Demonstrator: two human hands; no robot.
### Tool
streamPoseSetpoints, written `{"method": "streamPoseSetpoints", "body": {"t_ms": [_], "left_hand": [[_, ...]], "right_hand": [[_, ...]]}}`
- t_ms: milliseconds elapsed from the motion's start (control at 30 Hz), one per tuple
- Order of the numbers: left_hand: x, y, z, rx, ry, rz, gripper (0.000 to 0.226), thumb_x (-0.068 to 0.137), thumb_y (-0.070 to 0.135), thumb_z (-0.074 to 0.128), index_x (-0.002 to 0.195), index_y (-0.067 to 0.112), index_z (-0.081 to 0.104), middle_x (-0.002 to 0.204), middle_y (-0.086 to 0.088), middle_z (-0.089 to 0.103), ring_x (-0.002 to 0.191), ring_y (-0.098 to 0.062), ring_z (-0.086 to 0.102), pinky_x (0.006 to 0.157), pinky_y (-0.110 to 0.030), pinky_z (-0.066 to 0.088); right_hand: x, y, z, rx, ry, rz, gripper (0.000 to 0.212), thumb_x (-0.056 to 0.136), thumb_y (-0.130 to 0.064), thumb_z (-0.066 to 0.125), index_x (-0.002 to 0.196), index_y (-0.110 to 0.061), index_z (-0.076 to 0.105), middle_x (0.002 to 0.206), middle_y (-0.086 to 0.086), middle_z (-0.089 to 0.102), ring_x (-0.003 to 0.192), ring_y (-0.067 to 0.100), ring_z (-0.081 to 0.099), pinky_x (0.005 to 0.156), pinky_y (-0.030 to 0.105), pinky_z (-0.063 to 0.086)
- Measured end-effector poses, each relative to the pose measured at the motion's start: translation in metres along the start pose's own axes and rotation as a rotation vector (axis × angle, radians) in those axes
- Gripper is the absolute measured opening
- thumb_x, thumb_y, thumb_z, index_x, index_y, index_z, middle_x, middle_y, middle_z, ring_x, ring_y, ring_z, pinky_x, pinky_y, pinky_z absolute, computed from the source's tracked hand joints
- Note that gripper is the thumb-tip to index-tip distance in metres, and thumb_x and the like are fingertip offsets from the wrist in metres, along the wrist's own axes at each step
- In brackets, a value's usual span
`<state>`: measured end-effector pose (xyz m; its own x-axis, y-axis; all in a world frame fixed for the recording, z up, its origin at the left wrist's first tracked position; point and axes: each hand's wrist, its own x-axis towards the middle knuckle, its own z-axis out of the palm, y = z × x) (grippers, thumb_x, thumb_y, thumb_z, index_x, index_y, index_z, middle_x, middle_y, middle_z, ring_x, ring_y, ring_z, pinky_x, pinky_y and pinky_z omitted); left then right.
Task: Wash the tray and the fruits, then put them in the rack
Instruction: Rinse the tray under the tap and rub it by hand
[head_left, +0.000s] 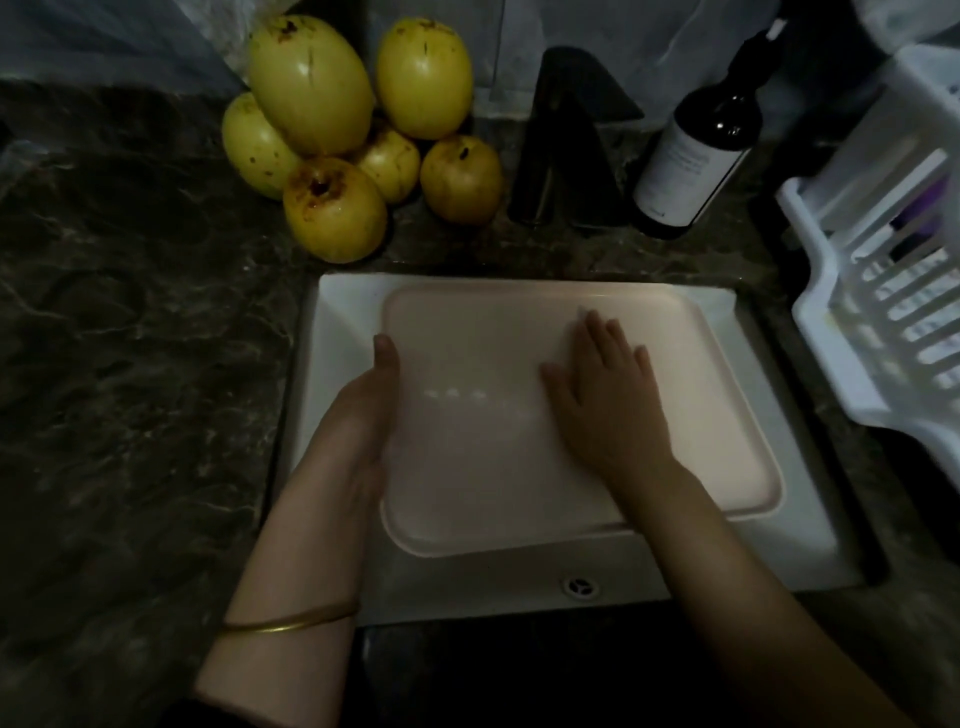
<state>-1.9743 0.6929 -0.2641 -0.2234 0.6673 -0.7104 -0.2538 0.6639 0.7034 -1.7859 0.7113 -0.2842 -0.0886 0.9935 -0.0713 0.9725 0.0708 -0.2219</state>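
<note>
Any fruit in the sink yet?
No, the fruits are all piled on the counter behind the sink, where just the tray lies.

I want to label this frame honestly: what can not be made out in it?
All in the head view:
Text on the bottle label: too small, blurred.
The rack: cut off by the right edge; contents blurred.
Fingers of the left hand: hidden at the tray rim.
The faucet: too dark to tell whether water runs.

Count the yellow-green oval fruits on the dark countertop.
6 fruits in one pile: two on top, one left, one front, one middle, one right. More may be hidden.
</note>
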Motion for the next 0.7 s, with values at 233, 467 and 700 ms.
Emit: {"method": "streamPoseSetpoints", "body": {"t_ms": [233,467,700], "left_hand": [[0.001,0.005,0.002,0.076,0.061,0.084,0.064,0.097,0.055,0.03,0.134,0.007,0.05,0.112,-0.01,0.056,0.074,-0.019,0.049,0.084,-0.033,0.039],[0.006,0.001,0.0,0.079,-0.011,0.132,0.063,0.095,0.056,0.033,0.132,0.008,0.05,0.095,-0.005,0.059,0.074,-0.019,0.051,0.083,-0.035,0.041],[0.01,-0.003,-0.004,0.132,0.036,0.153,0.069,0.092,0.064,0.035,0.13,0.009,0.053,0.121,-0.014,0.059,0.106,-0.033,0.057,0.097,-0.043,0.043]], "right_hand": [[-0.01,0.006,-0.002,0.044,0.012,-0.091,0.058,0.103,-0.036,0.025,0.152,-0.014,0.006,0.16,0.0,-0.001,0.147,0.013,-0.006,0.115,0.028,-0.008],[-0.015,0.01,-0.006,0.096,0.07,-0.056,0.058,0.101,-0.04,0.027,0.151,-0.018,0.007,0.159,-0.005,0.003,0.145,0.007,-0.002,0.112,0.025,-0.009],[-0.007,0.023,-0.005,0.007,0.117,0.047,0.064,0.099,-0.048,0.027,0.152,-0.014,0.014,0.16,0.003,0.009,0.148,0.019,0.004,0.119,0.04,0.002]]}}
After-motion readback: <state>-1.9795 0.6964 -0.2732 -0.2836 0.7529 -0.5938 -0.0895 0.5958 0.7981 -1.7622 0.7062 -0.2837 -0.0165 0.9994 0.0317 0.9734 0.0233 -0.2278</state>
